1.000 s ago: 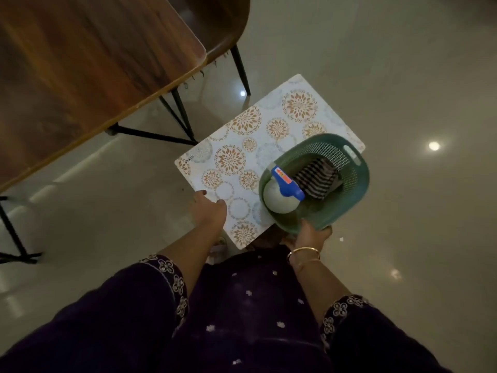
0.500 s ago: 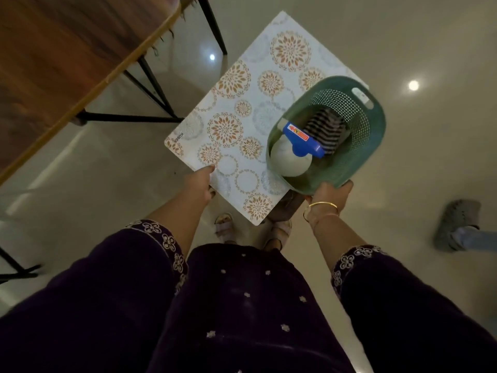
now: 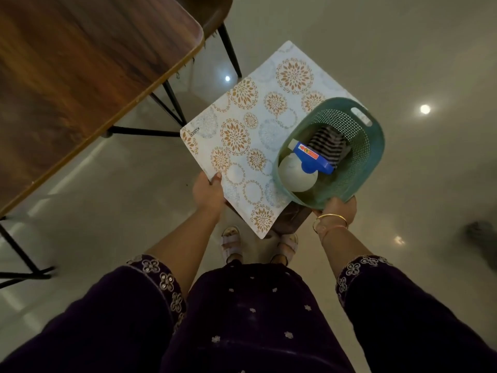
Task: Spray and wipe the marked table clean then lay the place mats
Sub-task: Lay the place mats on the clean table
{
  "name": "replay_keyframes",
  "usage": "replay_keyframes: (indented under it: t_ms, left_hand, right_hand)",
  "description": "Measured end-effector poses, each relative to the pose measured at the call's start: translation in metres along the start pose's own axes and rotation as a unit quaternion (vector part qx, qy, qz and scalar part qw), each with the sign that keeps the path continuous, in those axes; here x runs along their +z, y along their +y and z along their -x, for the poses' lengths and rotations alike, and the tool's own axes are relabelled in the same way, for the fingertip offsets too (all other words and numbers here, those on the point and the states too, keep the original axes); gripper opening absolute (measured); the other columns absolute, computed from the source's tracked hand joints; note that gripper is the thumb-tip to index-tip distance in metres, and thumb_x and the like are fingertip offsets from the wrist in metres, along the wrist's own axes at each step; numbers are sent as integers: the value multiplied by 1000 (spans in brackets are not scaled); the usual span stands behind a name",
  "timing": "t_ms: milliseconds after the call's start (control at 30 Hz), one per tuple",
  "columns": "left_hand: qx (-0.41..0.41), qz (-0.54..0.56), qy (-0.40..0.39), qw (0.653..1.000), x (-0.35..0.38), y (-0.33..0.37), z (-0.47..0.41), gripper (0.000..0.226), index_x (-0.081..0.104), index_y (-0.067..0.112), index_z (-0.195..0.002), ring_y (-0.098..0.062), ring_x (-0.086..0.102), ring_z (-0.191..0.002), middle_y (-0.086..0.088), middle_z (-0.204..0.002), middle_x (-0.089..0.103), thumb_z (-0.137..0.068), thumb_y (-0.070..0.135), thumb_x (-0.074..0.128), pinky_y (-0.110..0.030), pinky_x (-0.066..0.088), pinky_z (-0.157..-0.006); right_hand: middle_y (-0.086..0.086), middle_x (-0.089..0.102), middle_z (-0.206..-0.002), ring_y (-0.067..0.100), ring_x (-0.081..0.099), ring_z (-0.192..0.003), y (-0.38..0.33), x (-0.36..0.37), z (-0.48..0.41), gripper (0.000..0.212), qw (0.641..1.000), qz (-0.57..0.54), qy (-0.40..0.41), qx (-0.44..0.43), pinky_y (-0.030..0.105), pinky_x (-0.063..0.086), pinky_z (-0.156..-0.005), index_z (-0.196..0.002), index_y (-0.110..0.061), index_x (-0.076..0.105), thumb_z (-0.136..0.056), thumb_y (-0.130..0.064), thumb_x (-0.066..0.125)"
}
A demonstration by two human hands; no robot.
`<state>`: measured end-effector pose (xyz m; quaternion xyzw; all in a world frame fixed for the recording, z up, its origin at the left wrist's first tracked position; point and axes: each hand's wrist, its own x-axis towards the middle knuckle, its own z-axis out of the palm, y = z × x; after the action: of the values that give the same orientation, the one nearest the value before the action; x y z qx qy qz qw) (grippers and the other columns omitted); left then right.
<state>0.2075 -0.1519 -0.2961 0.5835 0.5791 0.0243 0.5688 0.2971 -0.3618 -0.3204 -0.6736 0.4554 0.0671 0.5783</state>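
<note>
A white place mat (image 3: 250, 135) printed with orange flower circles is held flat above the floor. My left hand (image 3: 208, 192) grips its near left edge. On the mat's right side rests a green perforated basket (image 3: 372, 157), and my right hand (image 3: 337, 211) grips its near rim from below. Inside the basket lie a white spray bottle (image 3: 295, 173) with a blue trigger head and a folded striped cloth (image 3: 326, 142). The wooden table (image 3: 80, 76) fills the upper left, apart from the mat.
Black metal table legs (image 3: 172, 106) stand just left of the mat. A brown chair seat (image 3: 212, 12) sits behind the table corner. Glossy tiled floor (image 3: 403, 63) spreads to the right, with a dark blurred shape (image 3: 481, 238) at the right edge.
The view has swung: the table corner now shows more fully at upper left. Both hands keep their hold on the mat and the basket. The shoe at the right has blurred away.
</note>
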Motion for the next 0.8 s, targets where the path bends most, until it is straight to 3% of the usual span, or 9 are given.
replay_keyframes:
  t_ms: [133, 200, 300, 400, 500, 567, 633, 700, 800]
  left_hand:
    - [87, -65, 48, 993, -18, 11, 20, 28, 54, 8, -121, -25, 57, -109, -8, -119, 62, -97, 20, 46, -35, 47, -89]
    - [112, -75, 61, 989, -30, 16, 27, 29, 54, 7, -122, -24, 57, -109, -8, -119, 63, -97, 20, 45, -35, 47, -89]
    - [129, -87, 86, 984, -44, 23, 36, 31, 55, -2, -118, -30, 58, -107, -16, -115, 64, -97, 20, 46, -37, 47, -82]
    - [133, -81, 113, 981, -54, 30, 44, 30, 52, 0, -121, -25, 56, -108, -11, -117, 61, -98, 18, 45, -28, 39, -78]
    - [131, -50, 131, 981, -59, 32, 53, 27, 51, 6, -119, -24, 57, -103, -4, -109, 60, -98, 21, 42, -31, 41, -80]
    - [141, -38, 134, 980, -63, 33, 61, 20, 50, 13, -114, -11, 55, -86, 10, -96, 56, -99, 22, 40, -32, 40, -78]
    - [154, -36, 145, 977, -68, 37, 69, 12, 50, 21, -103, -1, 46, -74, 19, -84, 49, -100, 21, 38, -31, 38, -76]
    - [169, -32, 156, 973, -74, 48, 82, 13, 49, 21, -103, -4, 46, -75, 14, -86, 49, -100, 22, 36, -33, 37, -77]
    - [207, -44, 177, 961, -83, 71, 106, 27, 48, 13, -123, -8, 46, -90, 8, -102, 50, -101, 18, 34, -27, 36, -76]
  right_hand:
    - [4, 68, -100, 32, 65, -91, 2, 0, -2, 39, 1000, 20, 0, -7, 51, 56, -81, -104, -25, 65, -72, -15, 44]
    - [6, 67, -104, 34, 64, -94, 3, 2, 0, 38, 999, 30, 1, -10, 51, 55, -83, -107, -22, 64, -76, -13, 44]
    - [12, 64, -107, 31, 60, -94, -1, 2, 8, 36, 998, 41, -5, -37, 36, 51, -83, -115, -13, 60, -86, -2, 41]
    - [18, 60, -118, 28, 54, -91, -8, -4, 16, 39, 996, 79, -28, -41, 29, 41, -75, -127, -5, 51, -90, 1, 40]
    - [19, 52, -127, 26, 51, -93, -8, -9, 15, 50, 980, 144, -134, 17, 38, 47, -85, -138, -15, 34, -91, -4, 44]
    - [15, 53, -116, 34, 55, -100, -8, -10, 13, 55, 973, 166, -158, 37, 51, 48, -92, -138, -21, 31, -87, -6, 47]
    - [15, 51, -119, 39, 53, -106, -16, -11, 16, 59, 965, 174, -185, 67, 58, 47, -91, -138, -20, 29, -86, -5, 50]
    - [14, 47, -122, 38, 51, -106, -31, -11, 21, 60, 960, 157, -210, 101, 59, 47, -90, -139, -16, 28, -86, -3, 52]
    - [15, 44, -122, 33, 47, -100, -49, -9, 28, 53, 960, 144, -206, 127, 58, 47, -90, -136, -8, 35, -86, -1, 48]
